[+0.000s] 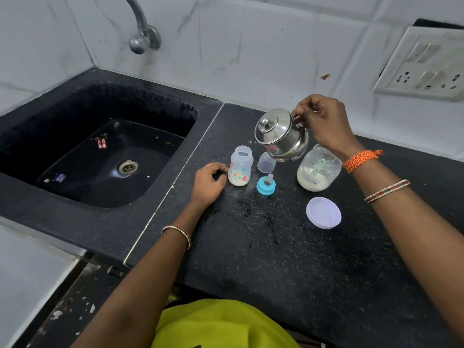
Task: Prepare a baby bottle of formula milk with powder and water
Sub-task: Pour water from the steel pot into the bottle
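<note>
While the right hand (324,121) grips the tilted steel kettle (281,136) by its handle, pouring, the left hand (209,182), loosely curled at 9 o'clock of the light, easily tipped baby bottle (240,167), touches its lower body.

A home kitchen: black sink (100,156), tap (140,33), granite counter (276,247).
</note>
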The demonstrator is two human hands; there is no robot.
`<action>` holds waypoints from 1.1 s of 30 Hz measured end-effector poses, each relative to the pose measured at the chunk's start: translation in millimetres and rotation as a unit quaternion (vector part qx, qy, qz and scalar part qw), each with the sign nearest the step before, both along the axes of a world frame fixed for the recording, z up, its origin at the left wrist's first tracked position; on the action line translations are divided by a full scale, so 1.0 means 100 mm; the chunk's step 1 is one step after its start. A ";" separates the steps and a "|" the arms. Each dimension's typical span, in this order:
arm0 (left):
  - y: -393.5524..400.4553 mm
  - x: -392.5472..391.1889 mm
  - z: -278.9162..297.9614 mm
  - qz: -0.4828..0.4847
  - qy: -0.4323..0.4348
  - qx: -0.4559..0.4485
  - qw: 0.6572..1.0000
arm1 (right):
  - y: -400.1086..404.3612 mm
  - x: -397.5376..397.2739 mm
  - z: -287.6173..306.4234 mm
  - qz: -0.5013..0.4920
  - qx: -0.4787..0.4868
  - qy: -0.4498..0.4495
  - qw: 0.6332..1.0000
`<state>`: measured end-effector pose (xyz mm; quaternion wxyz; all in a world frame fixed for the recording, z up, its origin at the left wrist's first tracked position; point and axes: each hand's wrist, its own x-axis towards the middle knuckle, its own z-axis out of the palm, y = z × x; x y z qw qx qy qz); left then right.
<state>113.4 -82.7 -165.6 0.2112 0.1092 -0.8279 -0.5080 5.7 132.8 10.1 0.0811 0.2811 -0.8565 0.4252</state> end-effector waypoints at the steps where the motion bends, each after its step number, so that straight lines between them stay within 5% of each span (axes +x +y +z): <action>1: 0.00 0.00 0.00 0.001 0.000 0.000 1.000 | 0.01 0.00 0.01 0.000 0.000 -0.001 1.000; 33: -0.01 -0.01 -0.04 -0.006 -0.018 -0.001 1.000 | 0.01 -0.01 0.02 0.003 -0.018 0.006 1.000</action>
